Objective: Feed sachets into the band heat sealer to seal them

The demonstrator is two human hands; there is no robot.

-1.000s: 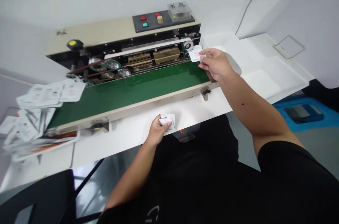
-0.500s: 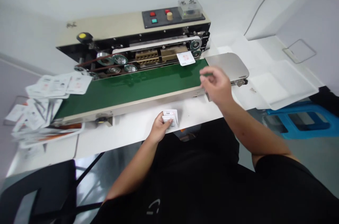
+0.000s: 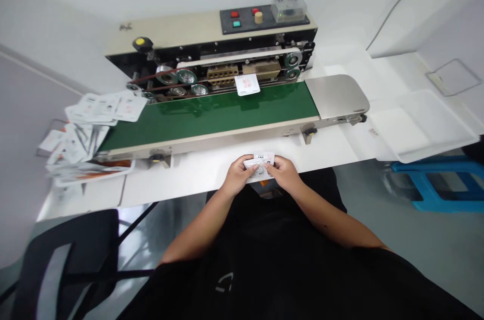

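Right hand [image 3: 286, 173] back from the green conveyor belt [image 3: 212, 117], white sachet [image 3: 247, 84] left on it. Left hand [image 3: 237, 175] joining it, both pinching another sachet [image 3: 259, 166] at the front edge of the worktop [image 3: 196, 179].

sachet [image 3: 259, 160] print too small, edges behind fingers [image 3: 251, 165]

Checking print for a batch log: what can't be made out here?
The held sachet: the left hand and right hand cover its edges, so how many are held is hidden; its print is too small to read.
Sachet on the green conveyor belt: print too small to read.
Loose sachets at left: overlapping and small, count unclear.
Clear box on the control panel: its marks too small to read.
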